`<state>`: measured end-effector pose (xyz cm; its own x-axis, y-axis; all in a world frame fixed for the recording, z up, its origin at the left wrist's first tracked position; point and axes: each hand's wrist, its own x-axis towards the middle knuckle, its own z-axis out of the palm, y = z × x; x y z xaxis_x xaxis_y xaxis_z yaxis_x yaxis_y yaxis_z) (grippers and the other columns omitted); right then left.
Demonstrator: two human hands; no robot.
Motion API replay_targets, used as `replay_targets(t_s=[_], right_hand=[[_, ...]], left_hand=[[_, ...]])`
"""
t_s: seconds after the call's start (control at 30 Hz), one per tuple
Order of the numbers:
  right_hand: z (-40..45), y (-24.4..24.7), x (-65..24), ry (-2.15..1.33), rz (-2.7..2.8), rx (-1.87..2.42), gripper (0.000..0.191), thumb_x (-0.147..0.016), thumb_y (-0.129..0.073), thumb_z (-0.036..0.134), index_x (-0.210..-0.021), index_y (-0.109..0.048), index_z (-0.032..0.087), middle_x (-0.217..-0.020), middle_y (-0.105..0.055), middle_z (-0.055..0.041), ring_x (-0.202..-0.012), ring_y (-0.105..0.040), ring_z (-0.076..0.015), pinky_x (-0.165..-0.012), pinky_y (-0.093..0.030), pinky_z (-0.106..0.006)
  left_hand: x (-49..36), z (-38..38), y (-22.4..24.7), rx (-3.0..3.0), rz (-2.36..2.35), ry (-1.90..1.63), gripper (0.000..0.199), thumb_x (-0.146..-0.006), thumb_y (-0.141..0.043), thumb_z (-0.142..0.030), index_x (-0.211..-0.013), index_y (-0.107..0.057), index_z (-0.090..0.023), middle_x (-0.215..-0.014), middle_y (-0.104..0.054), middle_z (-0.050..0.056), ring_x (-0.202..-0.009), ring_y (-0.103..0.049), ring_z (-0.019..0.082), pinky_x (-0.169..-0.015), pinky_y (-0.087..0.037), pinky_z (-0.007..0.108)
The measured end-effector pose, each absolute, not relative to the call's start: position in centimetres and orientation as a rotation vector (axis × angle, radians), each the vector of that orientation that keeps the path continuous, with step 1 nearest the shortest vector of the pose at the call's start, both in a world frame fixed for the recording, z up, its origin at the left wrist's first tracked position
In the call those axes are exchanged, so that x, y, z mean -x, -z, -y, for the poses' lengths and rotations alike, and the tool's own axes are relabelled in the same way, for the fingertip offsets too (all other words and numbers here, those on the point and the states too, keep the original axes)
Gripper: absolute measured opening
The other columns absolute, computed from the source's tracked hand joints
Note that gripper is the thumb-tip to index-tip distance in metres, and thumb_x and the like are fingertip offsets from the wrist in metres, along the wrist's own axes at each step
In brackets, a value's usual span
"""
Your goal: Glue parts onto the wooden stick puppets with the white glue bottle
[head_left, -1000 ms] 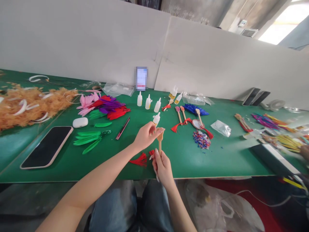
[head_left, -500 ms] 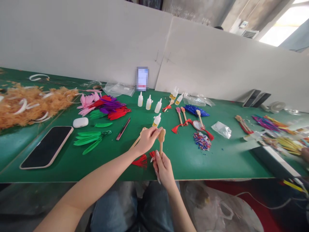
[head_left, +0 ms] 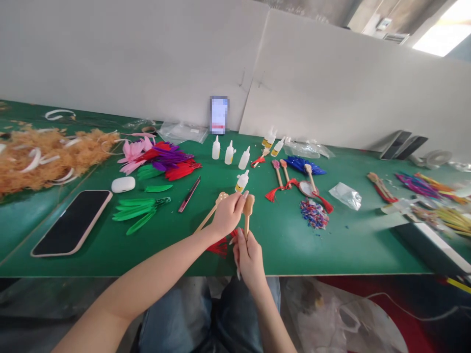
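My right hand (head_left: 250,256) is closed around the shaft of a wooden stick (head_left: 249,205), which stands upright with its rounded, knobbed head at the top. Red tassel threads (head_left: 233,236) show beside these fingers. At the left edge of that head, my left hand (head_left: 228,214) has thumb and fingers pinched together; whatever is in the pinch is too small to make out. A second wooden stick (head_left: 206,219) lies partly under my left hand, with a red tassel (head_left: 219,248) below the wrist. Just beyond my hands is a small glue bottle (head_left: 242,182).
Several white bottles (head_left: 229,153) stand farther back. Tasselled sticks (head_left: 277,174), blue feathers (head_left: 305,164) and a pile of coloured chips (head_left: 314,214) lie to the right. Green feathers (head_left: 136,210), a tweezers-like tool (head_left: 190,194) and a phone (head_left: 71,223) are on the left.
The view has shifted slightly, so the table items sit a little differently in the picture. Both hands keep nearly the same hold, my left hand still at the stick's head.
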<state>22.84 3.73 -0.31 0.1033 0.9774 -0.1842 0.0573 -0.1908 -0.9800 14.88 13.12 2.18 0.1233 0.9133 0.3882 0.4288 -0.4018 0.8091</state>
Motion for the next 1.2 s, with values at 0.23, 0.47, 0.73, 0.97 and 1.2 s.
replay_targets(t_s=[0.23, 0.47, 0.73, 0.97, 1.2], right_hand=[[-3.7, 0.6, -23.1, -1.232, 1.11, 1.407, 0.044, -0.089, -0.038, 0.058, -0.073, -0.047, 0.018, -0.04, -0.037, 0.0101, -0.029, -0.03, -0.0028, -0.03, -0.024, -0.013], [-3.6, 0.0, -23.4, -1.257, 1.076, 1.415, 0.045, -0.088, -0.04, 0.058, -0.069, -0.047, 0.018, -0.039, -0.035, 0.0105, -0.028, -0.027, -0.0028, -0.028, -0.023, -0.013], [-3.7, -0.5, -23.8, -1.206, 1.11, 1.436, 0.045, -0.089, -0.042, 0.056, -0.069, -0.05, 0.017, -0.038, -0.034, 0.0102, -0.029, -0.028, -0.0023, -0.03, -0.023, -0.013], [-3.5, -1.4, -24.4, -1.405, 0.928, 1.272, 0.046, -0.081, -0.053, 0.061, -0.066, -0.048, 0.017, -0.035, -0.032, 0.0115, -0.027, -0.022, -0.0011, -0.027, -0.016, -0.012], [-3.8, -2.4, -24.2, -1.627, 0.74, 1.027, 0.041, -0.08, -0.057, 0.055, -0.068, -0.049, 0.018, -0.034, -0.03, 0.0131, -0.025, -0.014, 0.0004, -0.025, -0.013, -0.011]], left_hand=[[-14.4, -13.0, -2.4, -2.012, -1.355, -1.329, 0.038, -0.094, -0.037, -0.032, -0.058, -0.038, -0.019, -0.05, -0.043, -0.003, -0.047, -0.04, 0.009, -0.051, -0.029, 0.023], [-13.4, -13.6, -2.0, -2.325, -1.447, -1.237, 0.034, -0.093, -0.039, -0.022, -0.059, -0.037, -0.019, -0.051, -0.044, -0.003, -0.045, -0.039, 0.01, -0.048, -0.026, 0.024], [-13.0, -14.3, -1.8, -2.567, -1.465, -1.135, 0.028, -0.091, -0.037, -0.017, -0.064, -0.042, -0.019, -0.057, -0.05, -0.001, -0.053, -0.048, 0.013, -0.05, -0.03, 0.026], [-12.2, -15.0, -2.1, -2.382, -1.146, -1.27, 0.033, -0.092, -0.038, -0.021, -0.059, -0.033, -0.02, -0.054, -0.042, -0.004, -0.05, -0.041, 0.01, -0.052, -0.031, 0.024], [-12.9, -14.1, -3.2, -1.901, -1.068, -1.315, 0.038, -0.095, -0.035, -0.031, -0.06, -0.042, -0.018, -0.053, -0.047, -0.003, -0.048, -0.042, 0.008, -0.053, -0.034, 0.022]])
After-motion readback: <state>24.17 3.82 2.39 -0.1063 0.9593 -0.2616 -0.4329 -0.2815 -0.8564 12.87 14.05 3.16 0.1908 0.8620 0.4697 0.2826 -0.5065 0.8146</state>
